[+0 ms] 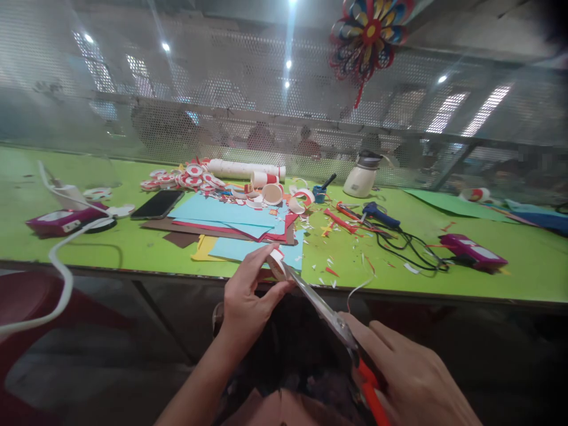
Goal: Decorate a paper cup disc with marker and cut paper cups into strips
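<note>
No lettering is readable; the small mark (pixel 354 188) on the cream jug (pixel 362 178), toward two o'clock, is too blurred.

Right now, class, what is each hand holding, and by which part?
The left hand holds a small paper piece by its edges, between thumb and fingers. The right hand holds the scissors by their orange handles.

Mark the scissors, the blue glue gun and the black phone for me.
Scissors (pixel 341 325): head view, on the pivot.
Blue glue gun (pixel 381 215): head view, on its body.
Black phone (pixel 158 205): head view, on its dark screen.
</note>
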Tool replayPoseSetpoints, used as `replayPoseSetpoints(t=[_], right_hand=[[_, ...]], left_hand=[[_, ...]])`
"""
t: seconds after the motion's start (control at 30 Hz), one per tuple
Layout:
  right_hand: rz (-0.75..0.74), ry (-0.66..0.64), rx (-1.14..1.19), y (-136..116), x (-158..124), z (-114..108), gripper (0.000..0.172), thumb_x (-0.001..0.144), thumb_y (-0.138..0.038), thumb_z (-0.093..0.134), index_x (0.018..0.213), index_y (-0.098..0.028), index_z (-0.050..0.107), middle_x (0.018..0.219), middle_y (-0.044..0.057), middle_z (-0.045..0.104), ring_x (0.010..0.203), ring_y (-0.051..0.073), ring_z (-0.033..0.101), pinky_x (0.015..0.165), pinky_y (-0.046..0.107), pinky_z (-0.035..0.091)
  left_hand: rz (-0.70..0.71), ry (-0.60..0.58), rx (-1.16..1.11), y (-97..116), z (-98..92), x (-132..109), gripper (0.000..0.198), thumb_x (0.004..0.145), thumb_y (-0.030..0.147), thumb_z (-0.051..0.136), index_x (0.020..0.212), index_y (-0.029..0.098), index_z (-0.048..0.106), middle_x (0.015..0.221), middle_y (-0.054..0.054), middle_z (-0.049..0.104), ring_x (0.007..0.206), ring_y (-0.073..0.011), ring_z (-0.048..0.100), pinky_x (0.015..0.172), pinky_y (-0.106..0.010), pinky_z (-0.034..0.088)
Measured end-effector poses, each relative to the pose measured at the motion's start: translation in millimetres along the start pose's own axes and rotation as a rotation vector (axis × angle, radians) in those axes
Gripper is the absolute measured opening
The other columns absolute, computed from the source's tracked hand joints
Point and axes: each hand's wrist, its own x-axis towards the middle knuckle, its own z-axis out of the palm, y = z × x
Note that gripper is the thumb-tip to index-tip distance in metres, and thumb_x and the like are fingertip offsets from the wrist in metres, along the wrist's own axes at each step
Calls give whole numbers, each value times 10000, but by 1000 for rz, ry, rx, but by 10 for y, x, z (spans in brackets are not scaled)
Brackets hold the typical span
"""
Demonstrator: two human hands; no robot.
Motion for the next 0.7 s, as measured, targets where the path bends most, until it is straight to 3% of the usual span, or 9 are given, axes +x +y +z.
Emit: replayPoseSetpoints(t=[0.43,0.7], right_hand=[[-1,-99,-27,36,3,-23,487,838,-169,472,1321,-124,518,831,84,635,713,216,648,583,313,546],[-15,-40,2,-21,62,-9,471,815,-127,435,1271,-129,553,759,63,637,646,197,636,542,289,532]], left_hand=[[27,-33,34,18,-64,17,547,781,123,714,1292,261,574,1263,-100,577,1107,-251,629,834,-329,612],[50,-21,42,-2,-61,8,565,783,124,712,1308,268,559,1263,-100,571,1108,-249,630,830,-328,614]])
